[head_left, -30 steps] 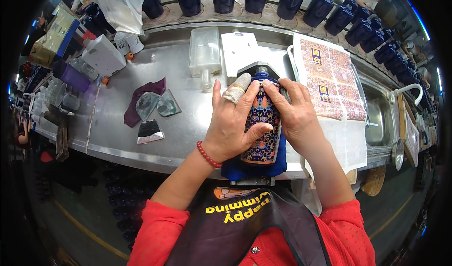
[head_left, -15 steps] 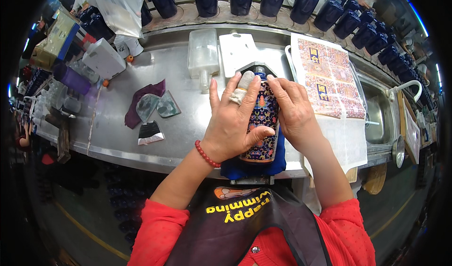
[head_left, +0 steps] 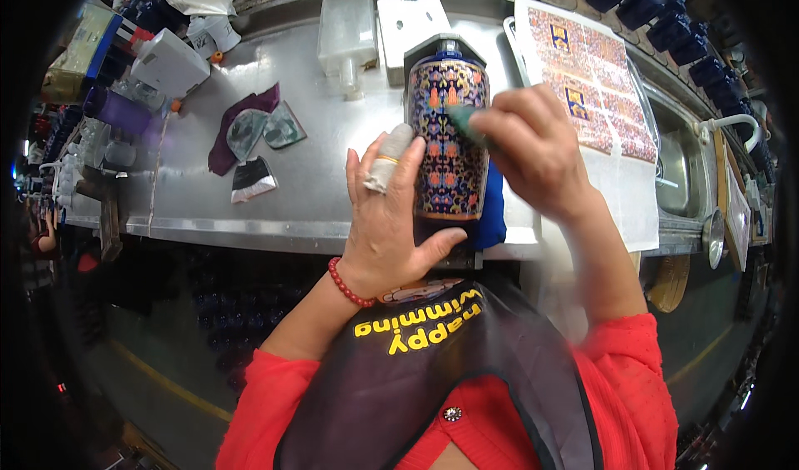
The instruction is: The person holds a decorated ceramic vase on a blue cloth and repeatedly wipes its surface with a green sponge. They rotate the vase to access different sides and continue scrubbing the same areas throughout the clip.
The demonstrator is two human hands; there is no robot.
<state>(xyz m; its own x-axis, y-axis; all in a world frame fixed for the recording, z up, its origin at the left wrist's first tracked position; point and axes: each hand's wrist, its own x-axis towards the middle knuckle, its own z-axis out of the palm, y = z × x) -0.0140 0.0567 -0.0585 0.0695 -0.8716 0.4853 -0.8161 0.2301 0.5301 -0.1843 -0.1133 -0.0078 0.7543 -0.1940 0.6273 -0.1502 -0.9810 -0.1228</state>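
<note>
A dark-blue bottle (head_left: pixel 449 162) covered with a colourful floral pattern lies neck-away in a dark cradle (head_left: pixel 474 47), blue cloth (head_left: pixel 494 212) beside it. My left hand (head_left: pixel 384 212) rests along the bottle's left side, fingers stretched and thumb out near its base. One of those fingers wears a pale cloth cover (head_left: pixel 389 158). Closed in a pinch, my right hand (head_left: pixel 537 149) holds a small dark-green scraper-like piece (head_left: pixel 466 125) against the bottle's upper right face; motion blurs this hand a little.
Left on the metal bench lie a purple cloth (head_left: pixel 229 141), greenish flat pieces (head_left: pixel 285 126) and a black-and-silver piece (head_left: pixel 253 180). Behind are a clear bottle (head_left: pixel 345 33) and a white block (head_left: pixel 412 24). At right are patterned sheets (head_left: pixel 583 70) and a sink (head_left: pixel 684 166).
My right hand has lifted off the bottle's neck area and now pinches the green piece at its right side. My left hand has slid left and nearer, uncovering the bottle's front.
</note>
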